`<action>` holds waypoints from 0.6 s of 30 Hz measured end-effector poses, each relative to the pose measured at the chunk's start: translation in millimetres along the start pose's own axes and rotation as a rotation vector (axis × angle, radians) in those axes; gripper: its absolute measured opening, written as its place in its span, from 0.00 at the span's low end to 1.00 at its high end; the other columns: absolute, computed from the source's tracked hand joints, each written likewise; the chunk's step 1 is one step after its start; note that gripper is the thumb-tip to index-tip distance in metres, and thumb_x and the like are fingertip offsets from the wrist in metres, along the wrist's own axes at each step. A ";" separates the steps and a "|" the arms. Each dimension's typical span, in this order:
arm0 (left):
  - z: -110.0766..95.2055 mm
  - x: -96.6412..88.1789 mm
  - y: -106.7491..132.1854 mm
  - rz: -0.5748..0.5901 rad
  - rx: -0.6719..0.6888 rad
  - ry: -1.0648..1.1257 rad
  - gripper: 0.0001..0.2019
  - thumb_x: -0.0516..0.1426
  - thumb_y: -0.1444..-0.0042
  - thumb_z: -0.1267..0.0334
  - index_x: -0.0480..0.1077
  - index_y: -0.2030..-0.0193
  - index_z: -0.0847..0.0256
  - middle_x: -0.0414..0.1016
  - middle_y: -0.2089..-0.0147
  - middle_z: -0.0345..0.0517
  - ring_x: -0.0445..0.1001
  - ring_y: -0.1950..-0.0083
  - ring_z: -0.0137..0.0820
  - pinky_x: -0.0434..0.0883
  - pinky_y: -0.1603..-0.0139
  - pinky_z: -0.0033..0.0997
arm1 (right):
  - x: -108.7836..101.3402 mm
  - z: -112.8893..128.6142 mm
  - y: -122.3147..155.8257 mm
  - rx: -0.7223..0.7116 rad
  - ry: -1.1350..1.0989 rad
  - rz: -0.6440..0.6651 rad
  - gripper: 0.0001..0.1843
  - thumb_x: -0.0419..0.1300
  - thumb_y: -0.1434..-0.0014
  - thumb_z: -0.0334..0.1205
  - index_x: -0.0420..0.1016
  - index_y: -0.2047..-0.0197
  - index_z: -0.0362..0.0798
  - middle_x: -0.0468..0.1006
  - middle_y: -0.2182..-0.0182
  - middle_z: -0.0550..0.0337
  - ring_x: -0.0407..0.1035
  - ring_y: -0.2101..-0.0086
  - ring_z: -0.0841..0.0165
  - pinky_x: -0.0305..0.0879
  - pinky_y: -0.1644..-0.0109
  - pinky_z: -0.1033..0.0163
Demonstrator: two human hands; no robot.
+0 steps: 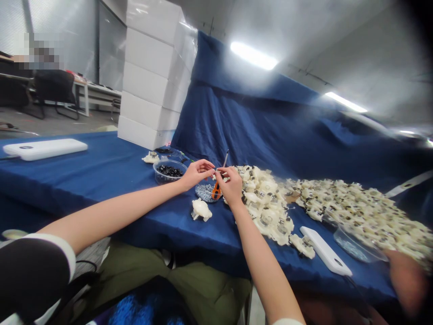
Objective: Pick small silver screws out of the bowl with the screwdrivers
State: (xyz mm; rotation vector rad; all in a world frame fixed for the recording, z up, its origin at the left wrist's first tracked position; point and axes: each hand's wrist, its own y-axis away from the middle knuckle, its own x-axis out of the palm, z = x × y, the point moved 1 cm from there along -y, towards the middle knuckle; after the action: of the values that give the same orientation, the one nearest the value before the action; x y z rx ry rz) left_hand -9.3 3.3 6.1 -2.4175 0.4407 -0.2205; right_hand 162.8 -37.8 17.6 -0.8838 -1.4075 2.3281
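Note:
My left hand (199, 173) has thumb and fingertips pinched together, meeting the fingertips of my right hand (232, 184). Whatever tiny piece lies between them is too small to make out. An orange-and-black handled screwdriver (216, 190) appears gripped in my right hand, its thin shaft pointing up past the fingers and its handle slanting down. Under the hands is a shallow clear tub of small silvery pieces (204, 193). Closer to me on the blue cloth lies one cream plastic part (201, 210). A clear tub of small black pieces (169, 171) stands left of my left hand.
A big heap of cream plastic parts (267, 198) lies to the right, with another pile (365, 212) beyond. White power banks lie at right (325, 250) and far left (45, 149). White boxes (145, 76) are stacked behind. Another person's blurred hand (407, 280) is at right.

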 end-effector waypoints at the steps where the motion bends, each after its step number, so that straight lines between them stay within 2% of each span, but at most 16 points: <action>1: 0.6 0.2 -0.7 -0.012 -0.002 0.013 0.22 0.69 0.48 0.50 0.71 0.55 0.64 0.79 0.63 0.45 0.79 0.65 0.31 0.75 0.67 0.27 | 0.0 -0.9 -0.1 0.009 0.006 -0.019 0.10 0.63 0.36 0.46 0.81 0.57 0.50 0.77 0.63 0.59 0.74 0.66 0.68 0.71 0.59 0.62; 4: 2.1 1.0 -2.1 -0.034 -0.014 0.020 0.21 0.67 0.47 0.50 0.66 0.58 0.61 0.75 0.66 0.42 0.77 0.68 0.30 0.73 0.71 0.27 | -1.1 -4.0 -0.8 0.047 -0.008 -0.098 0.12 0.61 0.34 0.47 0.81 0.57 0.49 0.78 0.62 0.57 0.74 0.66 0.68 0.72 0.58 0.61; 6: 2.2 1.5 -1.8 -0.014 -0.014 -0.030 0.19 0.66 0.46 0.51 0.65 0.60 0.61 0.74 0.68 0.40 0.75 0.69 0.28 0.73 0.68 0.28 | -2.7 -5.7 -1.6 0.077 -0.038 -0.166 0.14 0.61 0.34 0.49 0.80 0.56 0.48 0.78 0.61 0.56 0.74 0.65 0.68 0.72 0.58 0.61; 10: -3.2 1.5 0.9 0.083 0.090 -0.337 0.12 0.63 0.42 0.55 0.70 0.63 0.62 0.75 0.66 0.42 0.74 0.65 0.29 0.72 0.59 0.30 | -6.7 -7.6 -3.2 0.127 -0.069 -0.311 0.14 0.61 0.34 0.49 0.80 0.56 0.47 0.78 0.60 0.55 0.73 0.63 0.67 0.72 0.56 0.60; 13: -9.8 0.2 0.9 0.255 0.090 -0.521 0.11 0.61 0.41 0.56 0.75 0.62 0.63 0.79 0.63 0.45 0.75 0.61 0.32 0.71 0.57 0.30 | -8.4 -8.7 -4.3 0.164 -0.082 -0.378 0.14 0.61 0.34 0.48 0.80 0.56 0.46 0.78 0.59 0.53 0.73 0.62 0.66 0.72 0.55 0.60; 16: -16.9 -0.4 -4.2 0.499 -0.006 -0.627 0.12 0.61 0.42 0.55 0.79 0.61 0.63 0.81 0.64 0.44 0.76 0.64 0.32 0.69 0.62 0.28 | -8.9 -9.4 -5.5 0.187 -0.092 -0.412 0.15 0.60 0.34 0.49 0.79 0.56 0.47 0.78 0.59 0.53 0.73 0.62 0.66 0.71 0.55 0.59; 18: -21.4 1.5 -10.4 0.642 -0.070 -0.726 0.11 0.62 0.44 0.56 0.80 0.66 0.62 0.81 0.69 0.43 0.75 0.69 0.31 0.67 0.67 0.26 | -9.1 -9.5 -6.4 0.185 -0.094 -0.430 0.14 0.60 0.34 0.49 0.79 0.56 0.48 0.77 0.60 0.54 0.72 0.62 0.66 0.71 0.54 0.59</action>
State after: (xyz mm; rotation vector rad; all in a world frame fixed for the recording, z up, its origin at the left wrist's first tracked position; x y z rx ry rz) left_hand -11.0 -2.2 29.3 -2.0923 0.8344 0.9234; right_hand 175.4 -32.8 23.2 -0.3770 -1.2426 2.1418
